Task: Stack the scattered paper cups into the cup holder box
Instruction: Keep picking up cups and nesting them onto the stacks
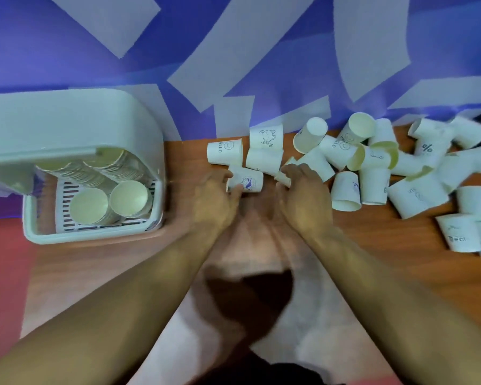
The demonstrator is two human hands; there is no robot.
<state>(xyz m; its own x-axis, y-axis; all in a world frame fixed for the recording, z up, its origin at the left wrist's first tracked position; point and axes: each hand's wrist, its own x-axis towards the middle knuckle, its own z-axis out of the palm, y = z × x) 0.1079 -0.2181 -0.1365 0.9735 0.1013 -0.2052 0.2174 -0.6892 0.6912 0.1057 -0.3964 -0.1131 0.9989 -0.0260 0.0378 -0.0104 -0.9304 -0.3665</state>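
While my left hand [217, 193] pinches the blue-logo white paper cup [249, 182] and my right hand [303, 193] curls round a second white cup [283, 177], I'd nest them squarely for the pale plastic cup holder box [95, 237] at nine o'clock.

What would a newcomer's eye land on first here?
The heap of loose paper cups sprawls over the right side of the wooden table, many of them tipped over. At the left stands the white cup holder box, with stacked cups already inside. Between them, the left hand grips a blue-printed cup, while the right hand covers another; its grip is too blurred to tell.
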